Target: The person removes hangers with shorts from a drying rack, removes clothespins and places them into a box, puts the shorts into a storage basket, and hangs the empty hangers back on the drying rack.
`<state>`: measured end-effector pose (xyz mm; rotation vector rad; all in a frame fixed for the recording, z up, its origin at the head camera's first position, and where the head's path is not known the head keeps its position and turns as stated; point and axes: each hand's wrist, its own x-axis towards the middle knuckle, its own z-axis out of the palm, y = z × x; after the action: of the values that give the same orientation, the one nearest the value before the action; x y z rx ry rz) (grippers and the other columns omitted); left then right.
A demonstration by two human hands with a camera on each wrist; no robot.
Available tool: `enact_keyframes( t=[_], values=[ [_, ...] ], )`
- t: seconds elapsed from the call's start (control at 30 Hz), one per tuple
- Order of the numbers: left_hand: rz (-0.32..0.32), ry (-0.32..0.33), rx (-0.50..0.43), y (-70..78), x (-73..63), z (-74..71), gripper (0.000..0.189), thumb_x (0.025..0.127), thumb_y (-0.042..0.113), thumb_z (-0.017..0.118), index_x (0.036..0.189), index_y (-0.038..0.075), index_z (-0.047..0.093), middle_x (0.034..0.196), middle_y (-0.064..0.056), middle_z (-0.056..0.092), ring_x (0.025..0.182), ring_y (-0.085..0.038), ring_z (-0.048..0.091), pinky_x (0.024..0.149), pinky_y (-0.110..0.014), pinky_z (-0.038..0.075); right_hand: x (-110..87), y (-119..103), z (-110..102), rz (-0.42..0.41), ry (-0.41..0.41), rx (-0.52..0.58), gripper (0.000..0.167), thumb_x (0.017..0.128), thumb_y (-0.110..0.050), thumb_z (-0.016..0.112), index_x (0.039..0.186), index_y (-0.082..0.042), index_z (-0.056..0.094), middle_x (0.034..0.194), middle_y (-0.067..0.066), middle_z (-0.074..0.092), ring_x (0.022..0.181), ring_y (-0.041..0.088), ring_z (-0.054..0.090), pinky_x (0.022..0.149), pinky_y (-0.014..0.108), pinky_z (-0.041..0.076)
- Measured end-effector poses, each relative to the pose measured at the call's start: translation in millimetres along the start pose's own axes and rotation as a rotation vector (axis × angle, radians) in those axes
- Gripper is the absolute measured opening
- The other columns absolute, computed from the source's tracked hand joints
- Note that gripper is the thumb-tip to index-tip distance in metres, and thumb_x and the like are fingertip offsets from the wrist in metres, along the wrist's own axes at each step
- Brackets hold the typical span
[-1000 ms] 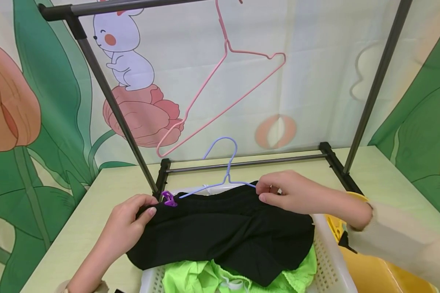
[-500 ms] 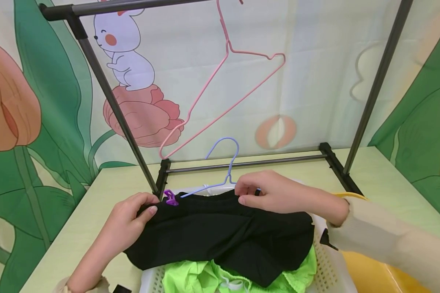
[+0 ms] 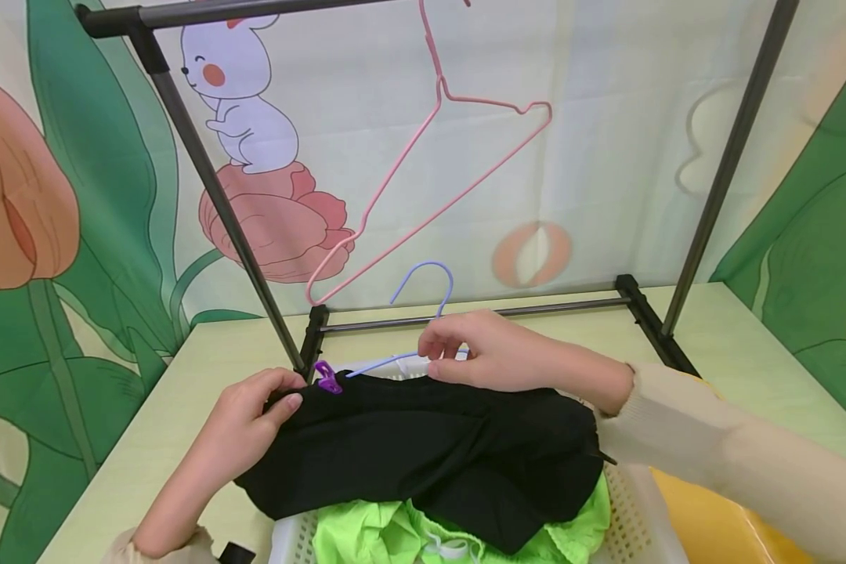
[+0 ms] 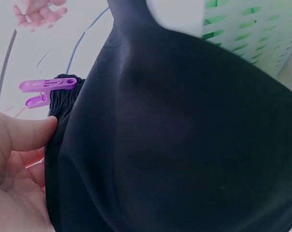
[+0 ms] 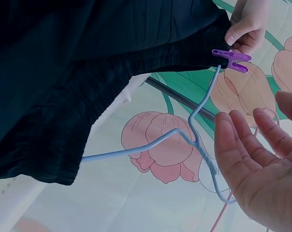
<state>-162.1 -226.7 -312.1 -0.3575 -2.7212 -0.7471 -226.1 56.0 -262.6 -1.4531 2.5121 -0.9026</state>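
Head view: one black garment (image 3: 423, 446) over one basket (image 3: 627, 509)
Hangers: two, pink hanger (image 3: 440, 81) above blue hanger (image 5: 198, 143)
Clips: one purple clip (image 3: 328, 378)
Hands: two; left hand (image 3: 247, 419) pinches the garment's edge, right hand (image 3: 489, 350) loosely spread beside the blue hanger

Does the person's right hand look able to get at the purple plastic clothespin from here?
Probably yes: the right hand looks empty, and the purple plastic clothespin stands uncovered on the black cloth garment; only the thin blue wire hanger shows between them.
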Motion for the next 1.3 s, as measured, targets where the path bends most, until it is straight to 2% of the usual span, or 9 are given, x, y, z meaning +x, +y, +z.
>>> enact_keyframes(
  t=[0.13,0.7,1.07,1.3],
  values=[
    [-0.009,-0.007,0.001,-0.6,0.1,0.1,0.010,0.083,0.004,0.058,0.093,0.005,0.061,0.090,-0.006,0.063,0.086,-0.022,0.057,0.078,-0.041,0.044,8.3,-2,2,0.018,-0.003,0.007,0.019,0.086,-0.017,0.054,0.101,-0.006,0.057,0.095,0.002,0.061,0.083,0.010,0.057,0.070,0.020,0.046],
    [-0.014,-0.010,0.005,-0.4,-0.4,0.3,0.011,0.083,0.004,0.057,0.093,0.005,0.061,0.089,-0.006,0.063,0.086,-0.021,0.057,0.078,-0.041,0.044,42.2,-9,20,-0.045,0.040,0.026,0.022,0.084,-0.016,0.057,0.104,-0.006,0.057,0.100,0.004,0.061,0.090,0.012,0.055,0.069,0.015,0.046],
    [-0.019,-0.013,-0.003,-0.2,-0.9,1.6,0.010,0.083,0.002,0.057,0.091,0.004,0.061,0.087,-0.006,0.063,0.083,-0.020,0.057,0.076,-0.039,0.045,58.9,-17,26,-0.030,-0.030,0.024,0.032,0.083,-0.020,0.060,0.111,-0.007,0.053,0.112,0.003,0.056,0.101,0.015,0.052,0.080,0.026,0.045],
    [-0.015,-0.015,-0.003,0.0,-0.2,1.2,0.011,0.083,0.003,0.057,0.092,0.005,0.061,0.088,-0.005,0.063,0.082,-0.020,0.057,0.076,-0.039,0.045,69.2,-19,33,-0.048,-0.067,0.022,0.032,0.082,-0.021,0.061,0.110,-0.007,0.053,0.113,0.003,0.057,0.099,0.016,0.054,0.084,0.021,0.042]
  ],
)
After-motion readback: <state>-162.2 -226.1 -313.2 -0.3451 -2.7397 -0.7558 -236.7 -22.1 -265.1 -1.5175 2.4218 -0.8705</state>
